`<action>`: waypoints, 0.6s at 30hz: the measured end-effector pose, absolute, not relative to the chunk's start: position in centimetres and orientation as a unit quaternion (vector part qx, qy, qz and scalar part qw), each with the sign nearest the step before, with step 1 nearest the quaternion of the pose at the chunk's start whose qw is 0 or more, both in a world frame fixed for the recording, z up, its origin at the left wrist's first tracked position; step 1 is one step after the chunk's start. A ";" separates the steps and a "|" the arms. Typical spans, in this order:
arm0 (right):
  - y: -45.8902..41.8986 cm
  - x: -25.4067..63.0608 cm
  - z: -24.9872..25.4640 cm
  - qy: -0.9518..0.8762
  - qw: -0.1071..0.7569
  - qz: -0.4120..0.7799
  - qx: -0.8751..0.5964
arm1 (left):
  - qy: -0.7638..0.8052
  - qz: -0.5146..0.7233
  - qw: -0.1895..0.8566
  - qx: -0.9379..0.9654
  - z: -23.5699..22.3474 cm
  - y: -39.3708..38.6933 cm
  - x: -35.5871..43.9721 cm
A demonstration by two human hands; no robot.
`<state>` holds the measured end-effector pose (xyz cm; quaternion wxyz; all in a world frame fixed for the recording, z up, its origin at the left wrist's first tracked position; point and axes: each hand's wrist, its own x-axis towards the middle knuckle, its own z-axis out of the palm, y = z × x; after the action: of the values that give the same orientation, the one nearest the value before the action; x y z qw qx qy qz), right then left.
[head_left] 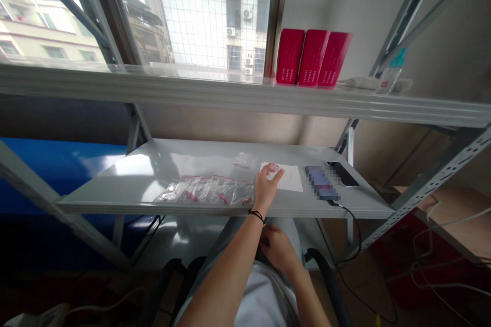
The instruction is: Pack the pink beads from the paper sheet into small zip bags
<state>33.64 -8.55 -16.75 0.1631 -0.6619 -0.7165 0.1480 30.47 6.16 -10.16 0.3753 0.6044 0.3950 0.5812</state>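
My left hand [267,184] reaches over the shelf top, above the left part of a white sheet of paper [290,179]. Its thumb and fingers curl around a small, clear, reddish-marked piece that looks like a plastic bag [273,167]; the fingers partly cover it. Down in my lap, below the shelf edge, my right hand [279,248] is closed, and whatever it may hold is hidden. Left of my left wrist lies a row of clear zip bags [207,190] with small red pieces inside. Behind them is another small clear bag [243,159].
Two phones, one with a lit screen [321,183] and one dark [342,173], lie to the right, with a black cable [355,219] hanging over the edge. On the upper shelf [215,93] stand three red boxes [313,59] and a teal-capped bottle [391,71]. Metal posts frame both sides.
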 end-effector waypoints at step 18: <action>5.4 45.4 -2.4 -0.731 0.394 0.123 -0.543 | 0.394 0.598 0.378 0.586 -10.9 5.8 30.1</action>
<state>45.44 5.38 -2.37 0.3942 -0.5428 -0.7313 0.1228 30.08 5.84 -10.89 0.3785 0.5863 0.3937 0.5983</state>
